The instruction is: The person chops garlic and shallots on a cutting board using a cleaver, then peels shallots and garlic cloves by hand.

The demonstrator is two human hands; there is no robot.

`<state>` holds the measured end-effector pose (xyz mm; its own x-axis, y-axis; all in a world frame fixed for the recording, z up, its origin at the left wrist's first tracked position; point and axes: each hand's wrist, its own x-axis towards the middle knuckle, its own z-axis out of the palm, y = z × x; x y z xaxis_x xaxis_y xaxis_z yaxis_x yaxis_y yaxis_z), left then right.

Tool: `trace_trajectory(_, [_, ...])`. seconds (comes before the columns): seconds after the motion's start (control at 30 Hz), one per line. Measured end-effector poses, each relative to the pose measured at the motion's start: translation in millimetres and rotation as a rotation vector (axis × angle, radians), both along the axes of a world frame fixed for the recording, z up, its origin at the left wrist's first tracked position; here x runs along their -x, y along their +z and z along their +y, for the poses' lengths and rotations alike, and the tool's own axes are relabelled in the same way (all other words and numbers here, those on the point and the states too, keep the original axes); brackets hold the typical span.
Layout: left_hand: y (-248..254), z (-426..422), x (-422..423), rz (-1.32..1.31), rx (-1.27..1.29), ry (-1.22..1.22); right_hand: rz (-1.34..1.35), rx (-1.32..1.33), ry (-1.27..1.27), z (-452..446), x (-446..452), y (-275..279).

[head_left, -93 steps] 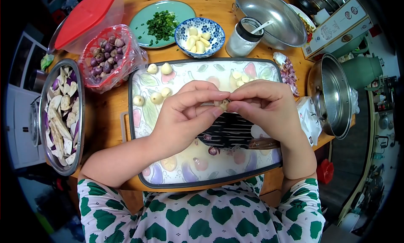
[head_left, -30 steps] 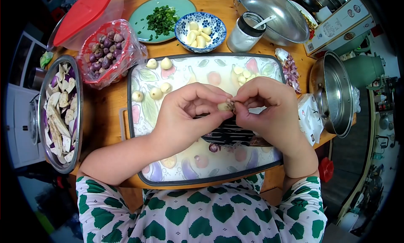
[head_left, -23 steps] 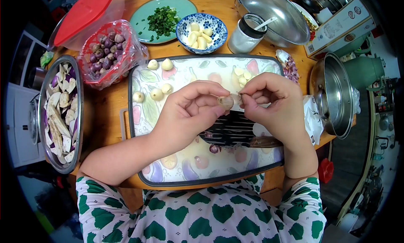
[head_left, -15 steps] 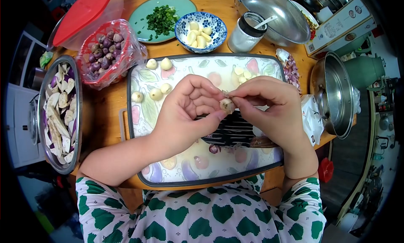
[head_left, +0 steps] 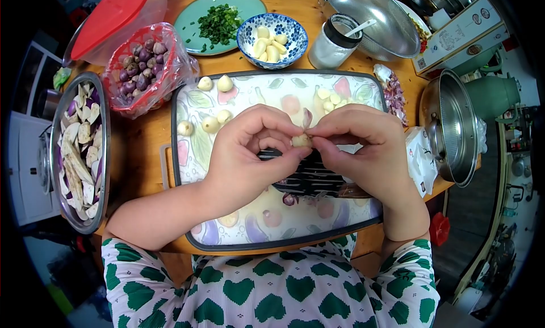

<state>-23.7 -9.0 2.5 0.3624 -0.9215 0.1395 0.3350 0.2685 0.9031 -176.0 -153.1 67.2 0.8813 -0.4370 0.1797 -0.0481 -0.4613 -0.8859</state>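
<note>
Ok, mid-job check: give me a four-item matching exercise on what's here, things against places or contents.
1. small pale bulb
2. round green plate
3. blue-and-white patterned bowl
4. oval shiny metal bowl

A. holds pale peeled cloves
B. at the fingertips of left hand and right hand
C. holds pale cut pieces with purple skin
D. bears chopped greens

Pairs: 1-B, 2-D, 3-A, 4-C.

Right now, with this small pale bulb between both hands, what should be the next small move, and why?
I would probably let the right hand peel the thin flap of skin gently away while the left hand steadies the small pale bulb. The flap seems to stand up from it, and both hands pinch close to it.
</note>
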Motion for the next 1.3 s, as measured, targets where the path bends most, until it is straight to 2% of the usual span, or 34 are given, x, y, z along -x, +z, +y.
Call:
trace_trajectory(0.23, [3, 1, 2, -0.061, -0.032, -0.013, -0.001, 0.099, -0.069, 6, 1, -2])
trace_trajectory(0.33, [7, 1, 4, -0.022, -0.027, -0.039, -0.026, 0.064, -0.076, 6, 1, -5])
trace_trajectory(0.47, [-2, -1, 1, 0.027, 0.07, -0.044, 0.029, -0.124, -0.13, 4, 2, -4])
trace_trajectory(0.63, [6, 2, -5, 0.294, -0.053, -0.126, 0.057, -0.185, -0.156, 1, 5, 2])
trace_trajectory(0.73, [6, 1, -7, 0.343, -0.108, -0.115, 0.109, -0.098, -0.1, -3, 7, 6])
trace_trajectory(0.83, [3, 0, -7, 0.35, -0.103, -0.098, 0.012, 0.03, -0.046, -7, 5, 6])
trace_trajectory(0.97, [3, 0, -8, 0.414, -0.091, -0.153, -0.078, 0.066, -0.007, -6, 0, 3])
trace_trajectory(1.03, [1, -2, -6, 0.341, -0.032, -0.13, -0.059, 0.018, 0.018, -5, 1, 2])
trace_trajectory(1.23, [-2, -2, -8, 0.317, -0.021, -0.13, -0.133, 0.275, 0.099, -13, 0, 0])
trace_trajectory(1.3, [-2, -1, -9, 0.303, -0.032, -0.143, -0.131, 0.289, 0.126, -13, 1, 2])
